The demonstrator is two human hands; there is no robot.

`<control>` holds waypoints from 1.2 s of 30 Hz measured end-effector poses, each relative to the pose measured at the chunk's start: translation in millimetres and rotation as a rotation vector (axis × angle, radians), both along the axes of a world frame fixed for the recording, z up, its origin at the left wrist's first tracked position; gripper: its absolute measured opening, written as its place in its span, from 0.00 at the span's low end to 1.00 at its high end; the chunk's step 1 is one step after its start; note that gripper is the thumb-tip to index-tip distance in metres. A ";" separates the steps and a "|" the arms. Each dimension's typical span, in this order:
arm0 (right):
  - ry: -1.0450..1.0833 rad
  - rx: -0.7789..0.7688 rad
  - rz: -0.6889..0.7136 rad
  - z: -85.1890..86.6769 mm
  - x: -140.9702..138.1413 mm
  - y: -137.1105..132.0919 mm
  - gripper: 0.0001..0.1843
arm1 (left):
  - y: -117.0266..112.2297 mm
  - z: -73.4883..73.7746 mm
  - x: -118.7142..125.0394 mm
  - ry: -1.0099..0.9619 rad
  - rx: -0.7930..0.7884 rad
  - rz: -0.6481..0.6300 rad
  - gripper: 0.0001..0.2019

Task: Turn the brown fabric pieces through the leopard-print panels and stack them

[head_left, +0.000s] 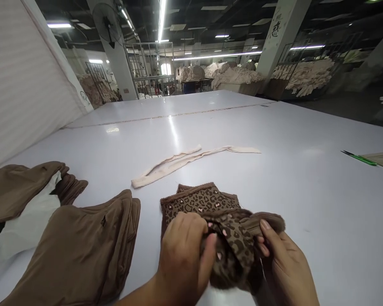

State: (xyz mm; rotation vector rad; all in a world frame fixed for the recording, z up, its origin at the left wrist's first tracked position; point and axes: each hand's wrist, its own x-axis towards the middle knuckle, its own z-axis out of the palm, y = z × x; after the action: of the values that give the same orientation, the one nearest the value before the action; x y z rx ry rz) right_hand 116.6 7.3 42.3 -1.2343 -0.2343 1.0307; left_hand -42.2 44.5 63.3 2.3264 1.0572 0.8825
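A brown leopard-print garment [199, 202] with small pink spots lies on the white table [274, 140] right in front of me. My left hand [183, 250] is closed on its near folded edge, thumb pressed into the fabric. My right hand [282, 263] grips the same garment from the right, fingers curled over a plain brown cuff or band. The part between my hands is bunched and lifted off the table; the far part lies flat.
A stack of plain brown garments [79, 250] lies at the near left, with white cloth or paper [28, 221] beside it. A long cream fabric strip [185, 160] lies beyond the leopard garment. Green scissors [359, 158] rest at the right edge. Heaps of fabric fill the background.
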 end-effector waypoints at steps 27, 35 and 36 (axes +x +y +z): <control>-0.278 0.275 0.267 -4.2 21.3 -22.0 0.08 | 41.2 17.2 10.3 -0.128 -0.327 -0.192 0.11; -0.677 0.006 0.144 1.3 -4.0 -25.2 0.15 | 28.8 -6.9 31.7 -0.239 -0.566 -0.144 0.16; -0.770 0.024 0.142 -1.4 0.0 -26.9 0.12 | 27.5 -10.5 31.7 -0.246 -0.558 -0.104 0.17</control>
State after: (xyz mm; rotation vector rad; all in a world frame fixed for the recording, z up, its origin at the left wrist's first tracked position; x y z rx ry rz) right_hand 116.6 -19.7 40.9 -1.5652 -0.9348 0.6225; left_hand -10.5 72.0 52.8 1.7441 0.9234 0.6995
